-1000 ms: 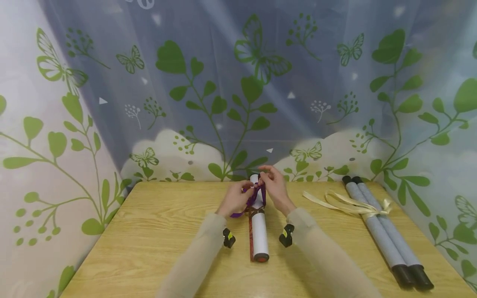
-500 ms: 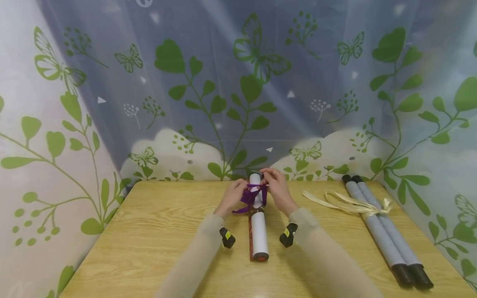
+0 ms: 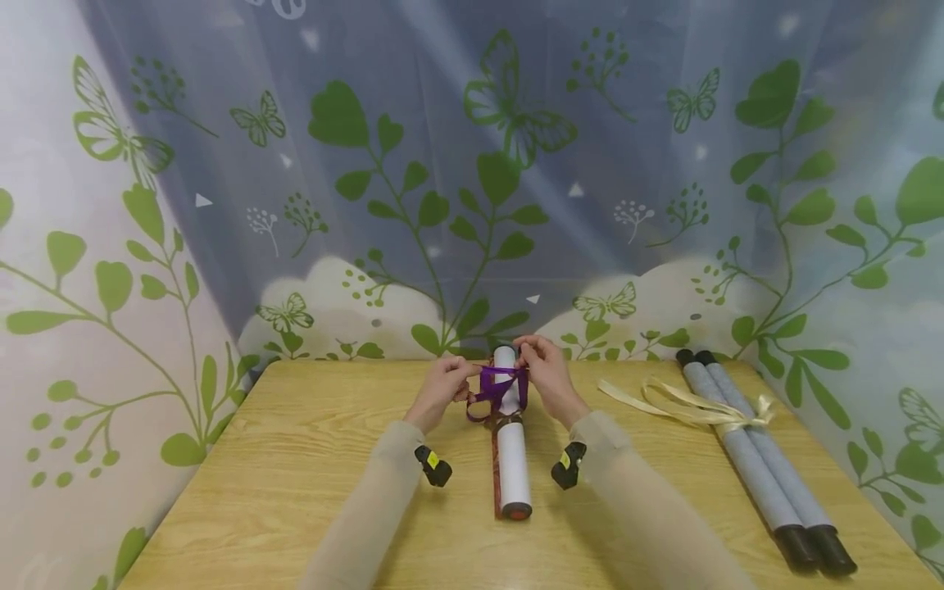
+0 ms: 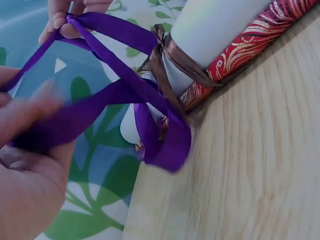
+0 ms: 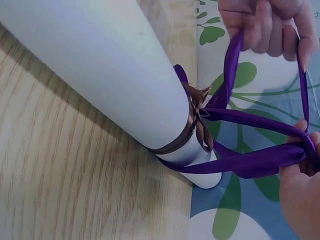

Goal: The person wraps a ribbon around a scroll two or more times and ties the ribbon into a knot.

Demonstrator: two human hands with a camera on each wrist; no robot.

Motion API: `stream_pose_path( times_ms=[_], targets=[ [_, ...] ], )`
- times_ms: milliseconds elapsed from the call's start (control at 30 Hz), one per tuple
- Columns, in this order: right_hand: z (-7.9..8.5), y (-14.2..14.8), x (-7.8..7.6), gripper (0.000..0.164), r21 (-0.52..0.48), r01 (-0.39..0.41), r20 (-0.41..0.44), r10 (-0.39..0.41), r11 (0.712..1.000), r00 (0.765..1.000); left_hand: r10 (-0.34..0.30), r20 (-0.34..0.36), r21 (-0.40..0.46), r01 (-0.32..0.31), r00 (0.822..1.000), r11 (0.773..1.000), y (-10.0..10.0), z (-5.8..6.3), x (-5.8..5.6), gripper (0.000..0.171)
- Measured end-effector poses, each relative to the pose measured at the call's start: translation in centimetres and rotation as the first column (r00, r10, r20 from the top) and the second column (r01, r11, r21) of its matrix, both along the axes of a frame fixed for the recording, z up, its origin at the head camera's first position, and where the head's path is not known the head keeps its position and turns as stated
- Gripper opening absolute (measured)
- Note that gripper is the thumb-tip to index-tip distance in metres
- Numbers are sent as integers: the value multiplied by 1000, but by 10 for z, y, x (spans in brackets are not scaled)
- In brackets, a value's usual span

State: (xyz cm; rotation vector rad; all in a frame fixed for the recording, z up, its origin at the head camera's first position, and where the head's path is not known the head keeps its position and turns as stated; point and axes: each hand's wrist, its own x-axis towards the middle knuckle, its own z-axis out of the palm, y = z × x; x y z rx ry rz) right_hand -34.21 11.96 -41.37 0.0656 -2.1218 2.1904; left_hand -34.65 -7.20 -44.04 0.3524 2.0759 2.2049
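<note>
A white roll [image 3: 514, 467] with a dark end cap lies lengthwise on the table, a red patterned roll [image 4: 250, 47] against its side. Round them a brown ribbon [image 4: 182, 60] is tied in a bow. A purple ribbon [image 4: 120, 95] also loops about the far part of the white roll. Left of the rolls, my left hand [image 3: 445, 389] grips purple ribbon, part of it blurred in the left wrist view. On the other side my right hand [image 3: 547, 377] pinches the ribbon where its strands gather. One strand stretches between the hands, and a loose loop hangs below.
Two grey rolls [image 3: 770, 467] with black ends lie on the right of the wooden table [image 3: 310, 492], bound by a cream ribbon [image 3: 686, 406]. A curtain [image 3: 413, 188] printed with leaves and butterflies rises behind the table's far edge.
My left hand has moved left, away from the white roll, drawing a purple strand out across it. The right hand has stayed almost in place beside the roll.
</note>
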Motion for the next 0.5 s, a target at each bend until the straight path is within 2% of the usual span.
stream_pose_path(
  times_ms=[100, 300, 400, 500],
  targets=[
    [-2, 1, 0, 28, 16, 2, -4, -2, 1000, 1000, -7, -24, 32, 7, 1000, 999, -5, -1, 1, 29],
    [-3, 4, 0, 28, 20, -10, -14, 10, 1000, 1000, -104, -76, 16, 106, 992, 994, -16, -3, 1, 24],
    [-2, 5, 0, 30, -3, -22, -5, 21, 1000, 1000, -105, -101, -67, 99, 989, 993, -22, -2, 0, 26],
    [-1, 7, 1, 30, -38, -35, 10, 36, 999, 999, -83, -169, -212, 46, 982, 976, -26, 1, -2, 26]
  ],
)
